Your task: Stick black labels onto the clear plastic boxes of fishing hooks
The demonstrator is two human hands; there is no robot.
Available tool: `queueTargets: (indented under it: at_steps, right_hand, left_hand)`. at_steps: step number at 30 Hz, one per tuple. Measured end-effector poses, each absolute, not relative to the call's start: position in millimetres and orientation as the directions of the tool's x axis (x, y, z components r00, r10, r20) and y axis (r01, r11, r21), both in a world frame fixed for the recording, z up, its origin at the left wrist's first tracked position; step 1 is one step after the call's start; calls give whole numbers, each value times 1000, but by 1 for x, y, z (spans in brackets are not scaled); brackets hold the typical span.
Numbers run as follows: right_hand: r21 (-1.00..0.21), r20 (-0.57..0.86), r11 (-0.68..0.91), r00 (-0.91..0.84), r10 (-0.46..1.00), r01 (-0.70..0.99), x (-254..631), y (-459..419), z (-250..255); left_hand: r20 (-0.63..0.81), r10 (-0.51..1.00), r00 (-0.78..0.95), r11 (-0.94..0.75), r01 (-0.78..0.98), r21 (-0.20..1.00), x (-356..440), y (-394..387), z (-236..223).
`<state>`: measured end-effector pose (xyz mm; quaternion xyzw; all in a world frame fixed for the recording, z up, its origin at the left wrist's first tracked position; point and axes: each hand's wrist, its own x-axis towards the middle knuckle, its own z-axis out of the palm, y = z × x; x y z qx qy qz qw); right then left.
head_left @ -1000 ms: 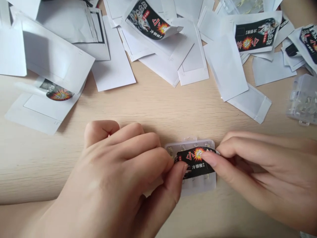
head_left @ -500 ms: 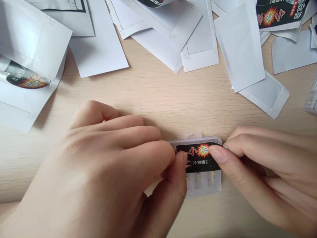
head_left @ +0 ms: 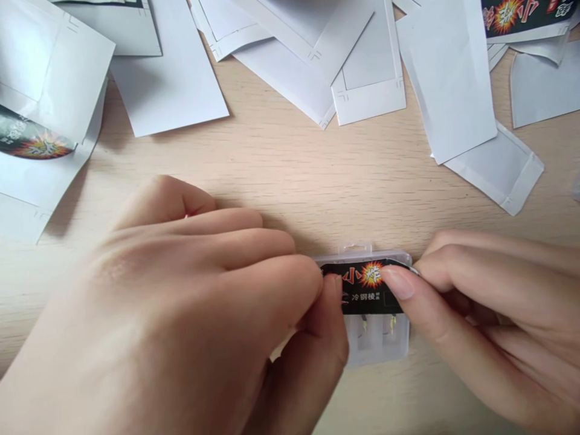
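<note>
A small clear plastic box lies on the wooden table near the front edge. A black label with a red and yellow burst and white characters lies across its top half. My left hand pinches the label's left end between thumb and forefinger. My right hand pinches the label's right end, thumb on top. Both hands press the label against the box. Small yellow-tipped items show through the box below the label.
Several white backing papers lie scattered across the far half of the table. A printed black label sits on a sheet at the left edge, another at the top right.
The view has shifted down and closer, so the papers slid up the frame. Both hands stay pinched on the label, which now lies flatter and straighter across the box.
</note>
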<state>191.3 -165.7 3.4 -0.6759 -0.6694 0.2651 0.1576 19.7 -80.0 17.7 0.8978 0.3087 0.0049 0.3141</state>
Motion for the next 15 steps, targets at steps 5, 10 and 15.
queueTargets:
  at_steps: [5, 10, 15]
  right_hand:
    - [-515, -120, -33, -34, 992, 857, 191, -167, 3]
    - [-501, -46, 12, -40, 998, 865, 192, -171, -2]
    - [-493, -41, 12, -37, 998, 870, 192, -170, -3]
  left_hand:
    - [-213, 534, 818, -605, 546, 580, 18, -82, 20]
    - [-312, 595, 741, -494, 643, 585, 28, -83, 26]
    - [-359, 565, 743, -469, 647, 601, 28, -79, 30]
